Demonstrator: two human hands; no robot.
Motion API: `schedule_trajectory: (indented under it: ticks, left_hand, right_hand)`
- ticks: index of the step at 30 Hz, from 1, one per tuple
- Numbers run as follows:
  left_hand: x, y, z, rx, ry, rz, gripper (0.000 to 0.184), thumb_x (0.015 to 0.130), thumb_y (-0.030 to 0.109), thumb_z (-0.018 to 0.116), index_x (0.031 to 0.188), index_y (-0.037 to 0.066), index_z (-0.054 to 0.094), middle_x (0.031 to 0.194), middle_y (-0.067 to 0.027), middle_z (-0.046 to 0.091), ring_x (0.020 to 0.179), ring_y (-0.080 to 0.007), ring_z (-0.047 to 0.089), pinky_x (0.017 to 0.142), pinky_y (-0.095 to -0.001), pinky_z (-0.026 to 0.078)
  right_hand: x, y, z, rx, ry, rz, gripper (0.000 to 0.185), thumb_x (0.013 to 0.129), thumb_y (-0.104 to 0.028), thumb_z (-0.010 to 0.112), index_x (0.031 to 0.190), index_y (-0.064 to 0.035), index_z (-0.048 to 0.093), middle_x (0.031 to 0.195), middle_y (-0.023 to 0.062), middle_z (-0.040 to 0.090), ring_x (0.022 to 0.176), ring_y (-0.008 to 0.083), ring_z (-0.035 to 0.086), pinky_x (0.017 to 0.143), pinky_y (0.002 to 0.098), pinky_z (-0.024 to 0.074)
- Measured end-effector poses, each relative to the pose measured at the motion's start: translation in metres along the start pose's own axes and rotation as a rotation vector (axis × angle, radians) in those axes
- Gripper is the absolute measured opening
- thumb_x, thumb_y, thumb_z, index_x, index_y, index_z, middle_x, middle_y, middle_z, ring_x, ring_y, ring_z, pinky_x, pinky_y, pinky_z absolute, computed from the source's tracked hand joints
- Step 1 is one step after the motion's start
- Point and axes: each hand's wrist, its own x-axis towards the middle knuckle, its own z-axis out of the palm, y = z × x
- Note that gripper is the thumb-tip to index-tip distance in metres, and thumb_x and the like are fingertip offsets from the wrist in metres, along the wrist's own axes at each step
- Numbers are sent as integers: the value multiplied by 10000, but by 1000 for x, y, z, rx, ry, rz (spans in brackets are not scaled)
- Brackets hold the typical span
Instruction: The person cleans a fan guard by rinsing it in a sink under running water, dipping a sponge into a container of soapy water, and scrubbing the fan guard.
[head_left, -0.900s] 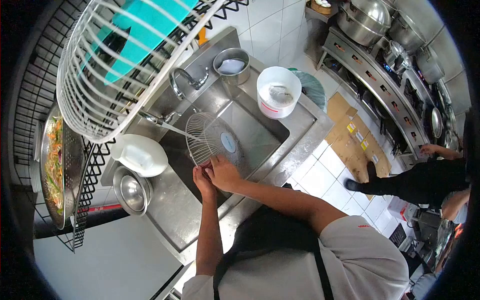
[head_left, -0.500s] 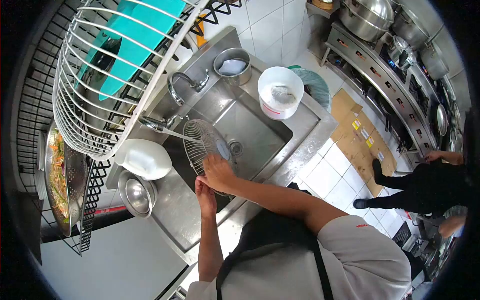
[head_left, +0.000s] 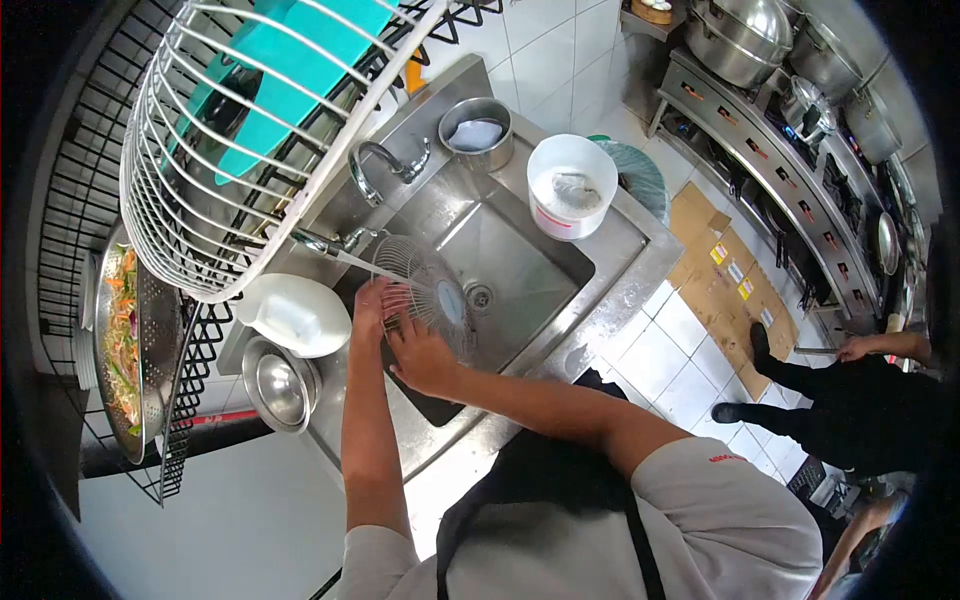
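Over the sink (head_left: 535, 255) is a round wire fan grille (head_left: 440, 290) with a pale disc at its centre, tilted and partly blurred. My left hand (head_left: 369, 308) is closed on its left rim. My right hand (head_left: 422, 355) is at the near side of the grille, fingers bent against the wires; its fingertips are partly hidden. From the lower faucet (head_left: 325, 245) a stream of water runs onto the grille.
A white bucket (head_left: 572, 190) and a steel pot (head_left: 476, 135) stand on the sink edge. To the left are a white plastic jug (head_left: 295, 316), steel bowls (head_left: 278, 385) and an overhead wire rack (head_left: 215, 160). Another person (head_left: 850, 390) stands near the stove (head_left: 765, 160).
My left hand has moved up and left along the grille's rim. My right hand has shifted slightly down and its fingers have spread more. The grille has turned or tilted.
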Motion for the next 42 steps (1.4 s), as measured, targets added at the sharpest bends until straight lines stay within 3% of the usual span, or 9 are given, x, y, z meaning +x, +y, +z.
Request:
schedule_trajectory:
  ticks: [8, 14, 18, 19, 23, 26, 30, 33, 42]
  left_hand:
    - [-59, -40, 31, -104, 152, 327, 455, 1034, 431, 444, 883, 24, 579, 907, -176, 715, 794, -271, 725, 694, -363, 591]
    - [-66, -118, 18, -57, 296, 378, 413, 1051, 387, 431, 918, 21, 569, 756, -98, 689, 696, -167, 657, 701, -296, 542]
    - [-68, -94, 25, -149, 340, 417, 293, 1034, 274, 453, 995, 18, 590, 903, -70, 681, 759, -120, 621, 713, -266, 505]
    - [-57, -95, 12, -222, 269, 433, 237, 998, 197, 470, 1117, 9, 551, 1089, -116, 649, 895, -174, 645, 778, -295, 521]
    - [-35, -74, -4, -275, 116, 394, 404, 956, 167, 481, 1318, 5, 401, 1227, -169, 594, 1046, -298, 636, 878, -384, 540]
    - [-27, -43, -4, -374, 136, 172, 419, 964, 204, 490, 1320, -5, 421, 1260, -185, 585, 1070, -292, 627, 886, -388, 537]
    - [0, -38, -7, -292, 253, 79, 295, 986, 207, 503, 1146, -37, 541, 1041, -168, 700, 848, -223, 690, 783, -332, 555]
    - [0, -36, 18, -143, 343, 230, 244, 993, 199, 516, 1078, -26, 558, 949, -149, 722, 746, -196, 689, 734, -312, 553]
    - [-85, -78, 40, -435, 374, 339, 274, 1026, 271, 489, 1095, 17, 565, 1136, -176, 675, 961, -230, 671, 853, -372, 539]
  right_hand:
    - [-32, 41, -20, 174, -107, -51, 305, 830, -219, 668, 1005, 17, 587, 1179, 262, 558, 1031, 389, 603, 850, 477, 509]
    - [-25, 41, 3, 298, -81, -76, 257, 831, -144, 627, 1016, 31, 593, 1107, 232, 579, 1017, 371, 613, 795, 446, 545]
    - [-13, 32, 25, 179, -28, -155, 328, 811, -141, 620, 1080, 46, 595, 1163, 230, 560, 1099, 348, 574, 858, 436, 539]
    - [-11, 31, 26, 163, -61, -153, 312, 813, -117, 604, 1078, 47, 586, 1190, 233, 542, 1109, 366, 568, 853, 448, 541]
    - [-10, 30, 28, 112, -31, -172, 310, 792, -88, 603, 1073, 42, 589, 1228, 220, 510, 1131, 378, 549, 863, 455, 537]
    - [-10, 36, 16, 95, -147, -157, 311, 774, -82, 613, 1064, 30, 610, 1227, 196, 514, 1118, 368, 549, 876, 444, 532]
    - [-17, 47, 18, 110, -141, -165, 295, 762, -96, 639, 1038, 9, 636, 1217, 170, 525, 1095, 348, 559, 846, 439, 538]
    - [-23, 52, 7, 135, -60, -146, 283, 775, -135, 655, 1020, 7, 645, 1156, 170, 567, 1057, 342, 589, 820, 440, 543]
    - [-32, 45, 1, 187, -25, 9, 470, 769, -269, 747, 1079, 38, 572, 1053, 195, 602, 971, 351, 622, 783, 431, 548]
